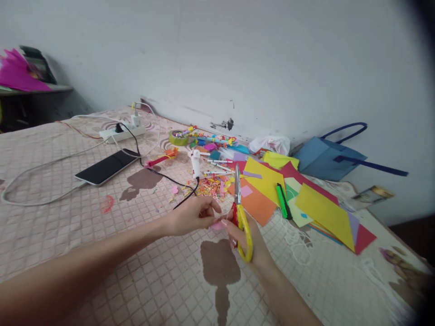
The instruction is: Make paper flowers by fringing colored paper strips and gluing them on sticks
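Note:
My right hand point(249, 240) is closed around the yellow-and-red handles of a pair of scissors point(242, 213), whose blades point away from me and are shut. My left hand point(192, 216) pinches a small pink paper piece point(217, 224) at its fingertips, right beside my right thumb. Both hands meet above the patterned bed cover point(84, 235), just in front of a heap of tiny coloured paper clippings point(211, 185).
Coloured paper sheets point(306, 199) and a green marker point(282, 201) lie to the right. A phone point(107, 166), power strip point(122, 132), cables, small white fan point(195, 164), tape roll point(178, 137) and pens lie behind. A blue bag point(322, 156) leans on the wall.

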Demonstrator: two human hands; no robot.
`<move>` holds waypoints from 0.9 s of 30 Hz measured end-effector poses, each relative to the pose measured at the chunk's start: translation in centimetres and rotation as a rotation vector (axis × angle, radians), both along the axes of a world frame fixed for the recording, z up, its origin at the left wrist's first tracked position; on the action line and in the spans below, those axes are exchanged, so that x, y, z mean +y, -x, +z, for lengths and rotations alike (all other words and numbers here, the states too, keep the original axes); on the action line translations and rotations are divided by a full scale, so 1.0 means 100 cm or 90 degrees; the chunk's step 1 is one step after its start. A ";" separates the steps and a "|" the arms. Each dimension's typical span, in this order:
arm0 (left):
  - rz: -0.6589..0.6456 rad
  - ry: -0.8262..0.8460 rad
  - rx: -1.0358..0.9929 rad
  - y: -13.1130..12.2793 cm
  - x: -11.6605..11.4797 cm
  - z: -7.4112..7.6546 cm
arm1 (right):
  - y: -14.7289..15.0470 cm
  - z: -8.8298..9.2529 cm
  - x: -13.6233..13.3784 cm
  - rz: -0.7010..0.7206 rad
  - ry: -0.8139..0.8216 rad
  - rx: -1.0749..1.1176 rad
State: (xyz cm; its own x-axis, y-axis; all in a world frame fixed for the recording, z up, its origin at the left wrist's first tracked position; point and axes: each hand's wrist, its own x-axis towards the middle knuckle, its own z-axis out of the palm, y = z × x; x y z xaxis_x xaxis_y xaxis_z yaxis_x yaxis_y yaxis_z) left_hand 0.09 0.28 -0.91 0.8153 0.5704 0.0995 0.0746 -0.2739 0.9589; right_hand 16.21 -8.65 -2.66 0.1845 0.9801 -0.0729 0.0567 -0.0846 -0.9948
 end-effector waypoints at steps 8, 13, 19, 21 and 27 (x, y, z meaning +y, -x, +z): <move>0.041 0.093 -0.006 -0.004 -0.003 0.000 | 0.002 0.002 0.002 -0.039 0.001 -0.033; -0.004 0.241 0.015 -0.008 -0.004 -0.005 | 0.002 0.001 0.002 -0.088 -0.033 -0.016; 0.024 0.276 0.004 -0.009 -0.005 -0.009 | 0.004 0.001 0.001 -0.067 -0.017 -0.016; 0.027 0.286 -0.002 -0.009 -0.005 -0.008 | 0.004 0.001 0.001 -0.078 -0.017 -0.021; 0.045 0.323 -0.022 -0.009 -0.006 -0.008 | 0.005 0.002 0.001 -0.060 -0.004 -0.013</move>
